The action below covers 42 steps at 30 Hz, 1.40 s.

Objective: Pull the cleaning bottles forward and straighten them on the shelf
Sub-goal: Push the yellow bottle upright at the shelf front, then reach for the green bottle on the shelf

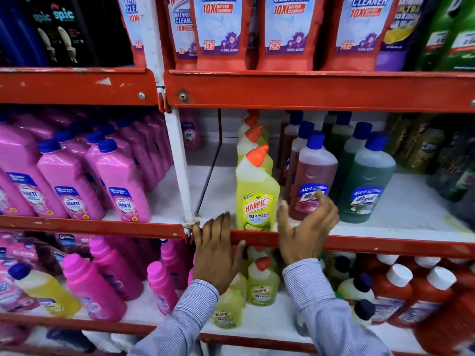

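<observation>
A yellow Harpic bottle [257,191] with an orange cap stands at the front edge of the middle shelf [359,244], with more of the same lined up behind it. To its right stand a reddish Lizol bottle [312,173] and a green Lizol bottle [367,181], both blue-capped and set a little back from the edge. My left hand [217,250] rests on the red shelf lip, fingers over the edge and thumb under it. My right hand [307,227] is open, fingers spread, just right of the Harpic bottle and in front of the reddish Lizol bottle, blurred.
Pink Shakti bottles [77,181] fill the middle shelf on the left, past a white upright post [180,170]. Red bathroom-cleaner pouches [290,32] sit above. The lower shelf holds pink, yellow, small Harpic [262,283] and red white-capped bottles [401,296]. Dark green bottles [452,160] crowd the far right.
</observation>
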Each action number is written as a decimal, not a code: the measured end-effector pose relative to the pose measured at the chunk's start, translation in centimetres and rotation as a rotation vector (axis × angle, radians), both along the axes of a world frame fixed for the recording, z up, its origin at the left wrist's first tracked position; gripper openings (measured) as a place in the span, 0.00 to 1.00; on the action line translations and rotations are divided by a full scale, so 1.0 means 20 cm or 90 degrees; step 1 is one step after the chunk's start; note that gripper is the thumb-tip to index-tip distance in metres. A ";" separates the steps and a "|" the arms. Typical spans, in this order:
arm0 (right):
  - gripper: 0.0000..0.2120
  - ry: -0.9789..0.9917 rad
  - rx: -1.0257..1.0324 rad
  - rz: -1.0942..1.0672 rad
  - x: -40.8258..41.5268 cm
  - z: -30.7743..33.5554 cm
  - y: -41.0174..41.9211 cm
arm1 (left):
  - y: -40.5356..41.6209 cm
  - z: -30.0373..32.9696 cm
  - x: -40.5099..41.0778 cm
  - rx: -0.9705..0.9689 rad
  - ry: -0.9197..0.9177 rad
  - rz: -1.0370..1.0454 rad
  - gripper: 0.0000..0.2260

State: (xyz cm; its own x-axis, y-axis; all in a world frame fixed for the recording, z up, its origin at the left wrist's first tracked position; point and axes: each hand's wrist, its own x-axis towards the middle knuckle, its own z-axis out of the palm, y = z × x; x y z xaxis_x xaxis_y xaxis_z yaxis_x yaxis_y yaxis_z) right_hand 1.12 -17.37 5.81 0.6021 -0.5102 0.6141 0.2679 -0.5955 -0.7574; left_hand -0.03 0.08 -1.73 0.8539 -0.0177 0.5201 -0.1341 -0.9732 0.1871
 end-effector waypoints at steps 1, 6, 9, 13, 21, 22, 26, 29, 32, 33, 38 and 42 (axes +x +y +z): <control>0.35 0.003 0.018 -0.029 0.04 0.00 -0.05 | 0.00 0.00 0.00 0.000 0.000 0.001 0.31; 0.50 0.196 0.007 -0.042 0.22 0.03 -0.19 | 0.02 0.00 0.00 0.010 0.001 -0.008 0.31; 0.54 0.268 -0.008 -0.018 0.26 0.04 -0.20 | 0.01 0.01 0.00 0.011 -0.003 0.000 0.30; 0.51 0.268 -0.018 -0.021 0.27 0.03 -0.21 | 0.01 0.01 -0.01 0.016 0.005 0.007 0.30; 0.48 0.246 -0.049 -0.011 0.12 0.00 -0.24 | 0.00 0.00 -0.01 0.014 0.004 0.015 0.30; 0.48 0.246 -0.050 -0.007 0.11 0.00 -0.25 | 0.00 0.00 -0.01 0.015 0.005 0.016 0.30; 0.48 0.253 -0.060 0.004 0.07 0.00 -0.26 | 0.00 0.01 -0.01 0.014 0.005 0.018 0.30; 0.48 0.263 -0.061 0.007 0.06 0.00 -0.26 | 0.00 0.01 -0.01 0.011 0.003 0.016 0.30; 0.47 0.265 -0.068 0.014 0.06 0.00 -0.28 | 0.00 0.02 -0.01 0.013 0.001 0.018 0.29; 0.47 0.262 -0.069 0.020 0.05 0.01 -0.28 | 0.00 0.02 -0.02 0.015 0.000 0.017 0.29; 0.40 0.151 -0.041 0.057 0.00 -0.01 -0.36 | -0.01 0.03 -0.03 0.018 -0.007 0.016 0.28; 0.26 0.013 0.038 -0.022 -0.01 -0.03 -0.52 | -0.02 0.03 -0.02 0.013 -0.010 0.017 0.28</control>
